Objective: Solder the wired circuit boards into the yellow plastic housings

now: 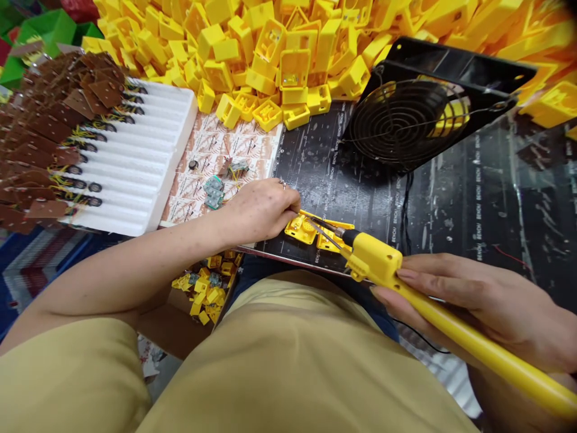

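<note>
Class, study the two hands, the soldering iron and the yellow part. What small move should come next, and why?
Probably ease the tip of the soldering iron the last bit onto the yellow part: the right hand aims it there, close over the part, while the left hand pins the part to the mat.

- Black mat [451, 198] covers the bench — scuffed, with white lettering.
- Fan [396, 123] tilts against a heap of yellow shells [270, 36] behind.
- White foam tray [139, 156] at left; green boxes [49, 30] beyond it.
- Striped cloth [31, 270] lower left.
</note>
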Motion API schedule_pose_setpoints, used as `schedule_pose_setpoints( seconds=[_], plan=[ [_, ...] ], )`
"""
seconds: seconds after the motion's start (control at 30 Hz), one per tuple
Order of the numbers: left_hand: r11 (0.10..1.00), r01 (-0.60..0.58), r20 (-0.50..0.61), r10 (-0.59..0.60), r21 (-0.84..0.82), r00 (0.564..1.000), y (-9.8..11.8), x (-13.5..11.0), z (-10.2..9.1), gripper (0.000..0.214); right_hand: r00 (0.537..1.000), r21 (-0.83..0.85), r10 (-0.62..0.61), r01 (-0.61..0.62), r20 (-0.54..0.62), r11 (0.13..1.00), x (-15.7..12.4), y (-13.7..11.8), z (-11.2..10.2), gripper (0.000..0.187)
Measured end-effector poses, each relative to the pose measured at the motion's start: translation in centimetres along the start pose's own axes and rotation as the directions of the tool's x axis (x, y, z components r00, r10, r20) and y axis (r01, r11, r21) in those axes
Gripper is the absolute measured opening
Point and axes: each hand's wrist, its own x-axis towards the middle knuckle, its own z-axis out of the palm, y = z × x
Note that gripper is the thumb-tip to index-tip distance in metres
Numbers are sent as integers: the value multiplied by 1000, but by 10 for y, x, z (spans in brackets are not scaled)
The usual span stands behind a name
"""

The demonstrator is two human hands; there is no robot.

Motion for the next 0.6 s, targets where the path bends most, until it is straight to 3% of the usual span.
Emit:
schedule_pose_setpoints(
  seconds=[0.17,0.37,0.6],
  plan=[
    [1000,10,21,-10,16,1000,1,4,-1,21,996,-10,-86,86,20,996,9,-4,-1,17],
    [1000,1,12,-1,-11,1000,0,3,0,20,996,-33,-3,6,95,999,6,-4,-2,10],
    [999,-39,-20,40,33,999,0,5,2,19,973,-21,-217,219,76,975,19,-10,-4,21]
  ],
)
